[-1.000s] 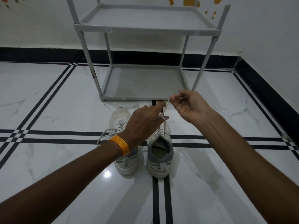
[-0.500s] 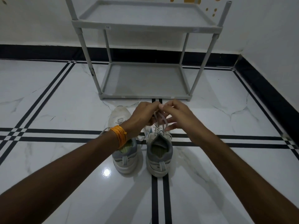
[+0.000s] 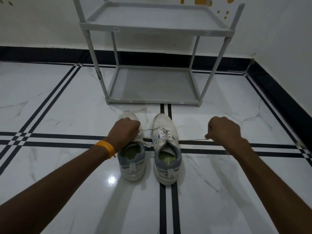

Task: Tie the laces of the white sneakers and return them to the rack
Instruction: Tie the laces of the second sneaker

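Two white sneakers with grey heels stand side by side on the floor, toes toward the rack. The right sneaker (image 3: 166, 149) has its laces pulled out to both sides. My left hand (image 3: 124, 133), with an orange band at the wrist, is closed on one lace end above the left sneaker (image 3: 131, 162), hiding that shoe's tongue. My right hand (image 3: 223, 130) is closed on the other lace end (image 3: 192, 140), stretched taut to the right of the shoe. The grey two-shelf rack (image 3: 152, 103) stands just beyond the toes, both shelves bare.
The floor is glossy white marble with black stripe lines. A white wall with a black skirting (image 3: 42, 54) runs behind the rack, and another wall with skirting (image 3: 278, 105) closes the right side.
My hands were together over the right sneaker half a second ago. They have now drawn apart sideways, pulling the lace ends taut left and right.
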`<state>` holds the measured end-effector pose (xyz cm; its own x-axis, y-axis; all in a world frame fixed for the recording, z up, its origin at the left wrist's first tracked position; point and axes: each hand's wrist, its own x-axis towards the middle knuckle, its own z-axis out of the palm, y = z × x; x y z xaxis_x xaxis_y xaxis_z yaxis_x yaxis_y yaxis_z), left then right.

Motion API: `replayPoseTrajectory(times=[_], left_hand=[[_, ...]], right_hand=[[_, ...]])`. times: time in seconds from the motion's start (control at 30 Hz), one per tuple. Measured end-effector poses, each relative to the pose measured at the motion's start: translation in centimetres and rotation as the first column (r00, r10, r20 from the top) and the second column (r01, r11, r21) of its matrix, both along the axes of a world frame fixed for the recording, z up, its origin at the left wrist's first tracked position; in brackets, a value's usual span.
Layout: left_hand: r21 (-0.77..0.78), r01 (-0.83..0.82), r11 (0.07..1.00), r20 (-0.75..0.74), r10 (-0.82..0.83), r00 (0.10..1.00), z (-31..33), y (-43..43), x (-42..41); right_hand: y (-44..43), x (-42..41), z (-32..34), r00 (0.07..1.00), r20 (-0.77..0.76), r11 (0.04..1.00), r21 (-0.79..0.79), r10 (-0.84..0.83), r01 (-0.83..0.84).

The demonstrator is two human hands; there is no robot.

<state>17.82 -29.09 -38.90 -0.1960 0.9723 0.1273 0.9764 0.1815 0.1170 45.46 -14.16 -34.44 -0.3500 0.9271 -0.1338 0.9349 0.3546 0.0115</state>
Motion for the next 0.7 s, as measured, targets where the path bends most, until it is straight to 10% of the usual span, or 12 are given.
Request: replayPoseTrajectory(times=[0.27, 0.4, 0.7], left_hand=[[-0.018, 0.023, 1.000, -0.079, -0.024, 0.997, 0.6, 1.1, 3.1], [-0.041, 0.127, 0.991, 0.288, -0.110, 0.951, 0.0, 1.3, 6.9], [0.026, 0.097, 0.995, 0.387, -0.099, 0.917, -1.0, 0.8, 7.1]], right_hand=[[-2.4, -1.7, -3.4, 0.980, -0.061, 0.974, -0.114, 0.191, -0.197], [-4.6, -4.2, -2.6, 0.881, -0.421, 0.898, -0.269, 0.215, -0.348], [-5.6, -5.4, -3.5, 0.874, -0.316, 0.913, -0.054, 0.369, -0.405]])
